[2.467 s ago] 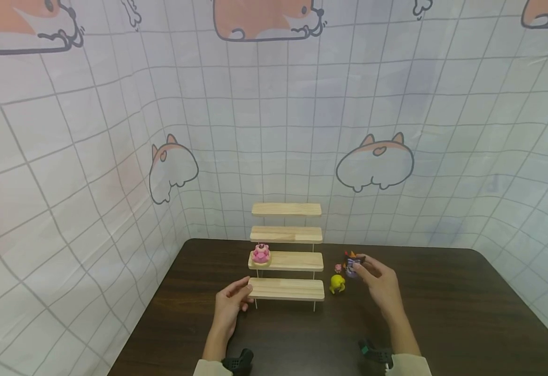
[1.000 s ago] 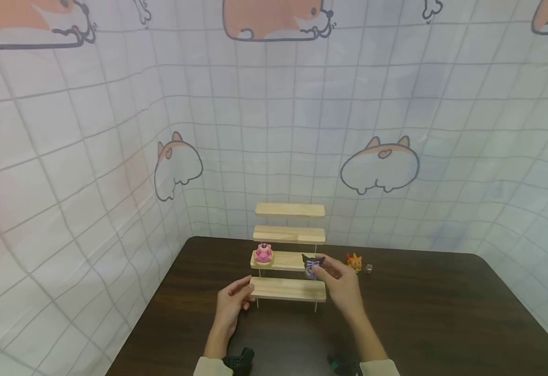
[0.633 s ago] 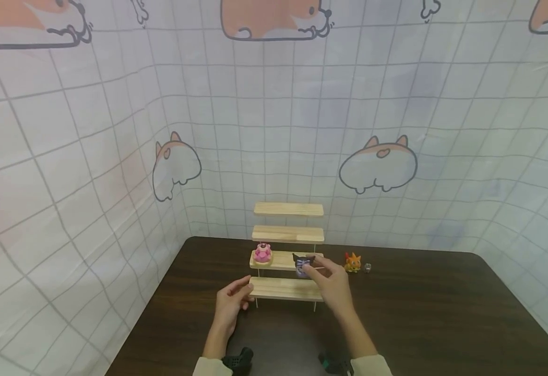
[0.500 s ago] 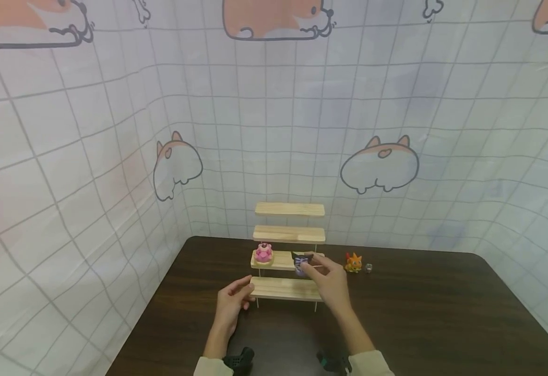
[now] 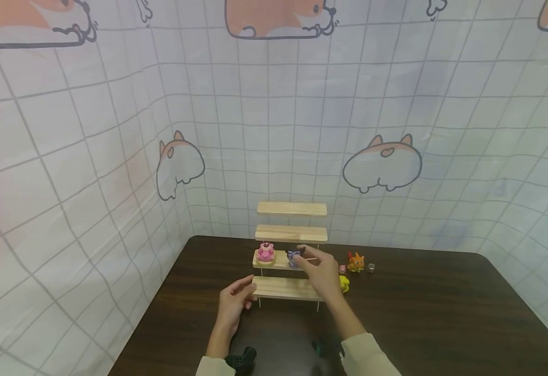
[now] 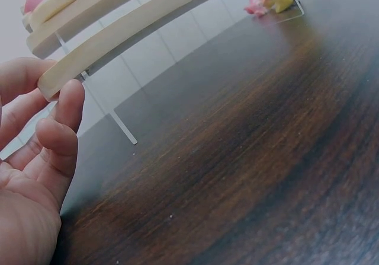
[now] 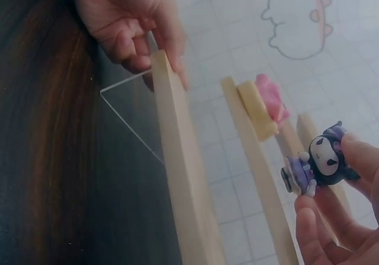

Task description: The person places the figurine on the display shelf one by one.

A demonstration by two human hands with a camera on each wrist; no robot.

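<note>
A stepped stand with several pale wooden shelves (image 5: 283,286) is on the dark table. My left hand (image 5: 231,305) grips the left end of the lowest shelf; the left wrist view shows the thumb and fingers of this hand (image 6: 35,158) at the shelf end (image 6: 53,81). My right hand (image 5: 323,274) pinches a small purple-and-black figure (image 5: 294,258) at the second shelf from the bottom. In the right wrist view, the figure (image 7: 317,161) is between thumb and fingers, its base beside that shelf; contact cannot be told. A pink figure (image 5: 265,253) sits at that shelf's left end.
Right of the stand are an orange figure (image 5: 356,262), a yellow figure (image 5: 344,284), a small pink piece (image 5: 342,269) and a tiny greyish piece (image 5: 371,268) on the table (image 5: 419,308). A grid-patterned cloth (image 5: 302,130) hangs behind.
My right hand has carried the purple-and-black figure left from beside the stand to the second shelf, and slightly farther back over the last half second. My left hand keeps its grip on the lowest shelf.
</note>
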